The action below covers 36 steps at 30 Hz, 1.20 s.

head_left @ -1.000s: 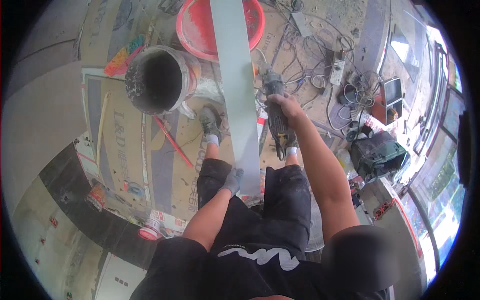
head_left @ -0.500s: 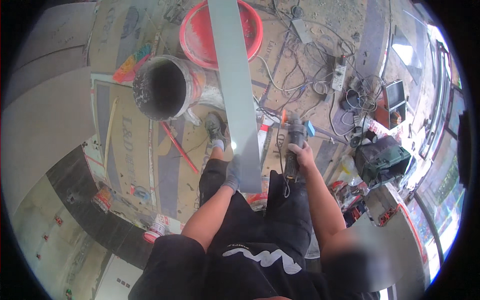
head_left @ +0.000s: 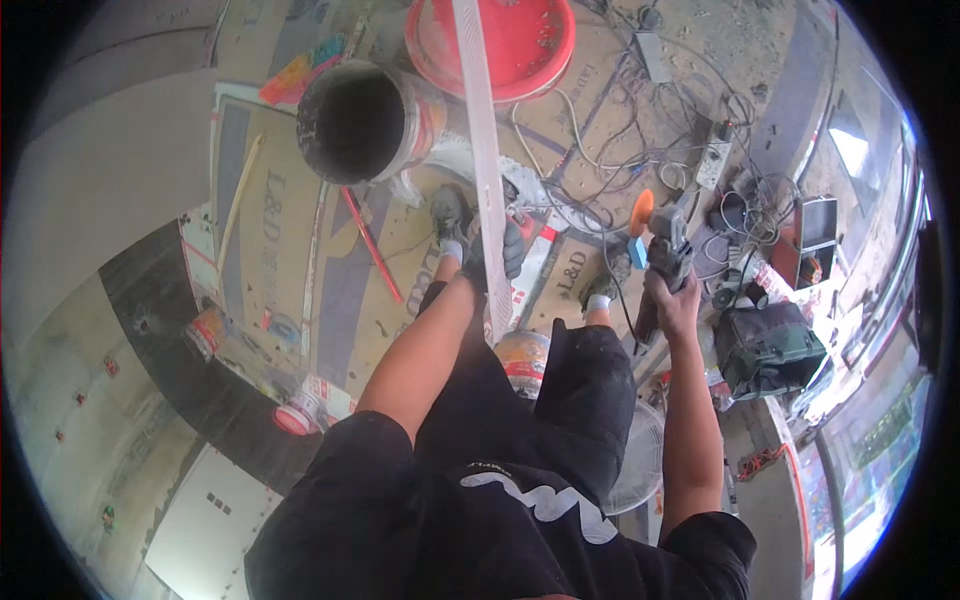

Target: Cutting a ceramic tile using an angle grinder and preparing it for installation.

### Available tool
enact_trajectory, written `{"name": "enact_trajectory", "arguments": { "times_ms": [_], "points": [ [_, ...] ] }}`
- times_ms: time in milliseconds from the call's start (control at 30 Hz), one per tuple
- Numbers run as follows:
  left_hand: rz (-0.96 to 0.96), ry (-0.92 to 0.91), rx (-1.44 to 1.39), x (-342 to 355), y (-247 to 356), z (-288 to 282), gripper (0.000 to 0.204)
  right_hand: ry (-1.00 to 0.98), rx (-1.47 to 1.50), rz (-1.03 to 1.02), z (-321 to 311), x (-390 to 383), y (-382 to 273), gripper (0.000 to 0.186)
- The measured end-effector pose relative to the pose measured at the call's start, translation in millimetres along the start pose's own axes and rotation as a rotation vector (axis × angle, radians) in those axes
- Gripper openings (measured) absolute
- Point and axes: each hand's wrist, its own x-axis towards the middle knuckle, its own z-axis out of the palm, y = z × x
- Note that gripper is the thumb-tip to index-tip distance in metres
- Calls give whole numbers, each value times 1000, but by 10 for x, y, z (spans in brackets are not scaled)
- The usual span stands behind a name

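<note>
My gloved left hand (head_left: 498,255) is closed round a long, narrow pale panel (head_left: 480,120), turned nearly on edge above the floor between my legs. My right hand (head_left: 672,295) grips a dark angle grinder (head_left: 670,245) out to the right of the panel; its orange disc (head_left: 642,210) faces up and left, with a small blue piece (head_left: 637,251) below the disc. A cord hangs from the grinder. A white bucket (head_left: 520,362) stands between my knees, partly hidden by my shorts.
A red round tub (head_left: 528,40) and grimy bucket (head_left: 355,125) lie ahead. Tangled cables and a power strip (head_left: 712,160), an open toolbox (head_left: 814,225) and dark green case (head_left: 770,350) are at right. A red bar (head_left: 370,245) lies left on the board-covered floor (head_left: 350,320).
The panel has turned from face-up to nearly on edge, with my left hand higher on it. The grinder has moved right and its head turned, showing the orange disc.
</note>
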Motion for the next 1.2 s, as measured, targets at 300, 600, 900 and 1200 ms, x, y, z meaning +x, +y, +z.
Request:
{"name": "enact_trajectory", "arguments": {
  "times_ms": [300,600,900,1200],
  "points": [
    [-119,73,-305,-410,-925,284,49,-48,-15,428,-68,-629,1580,27],
    [-233,319,-460,-555,10,-298,50,282,-36,196,-330,-1323,1927,43],
    [156,-1075,-1414,629,943,-690,31,486,-573,-198,-639,-1378,977,44],
    [39,-1130,-1426,1095,1675,-1022,44,222,-863,-390,-74,-1434,510,50]
  ]
}}
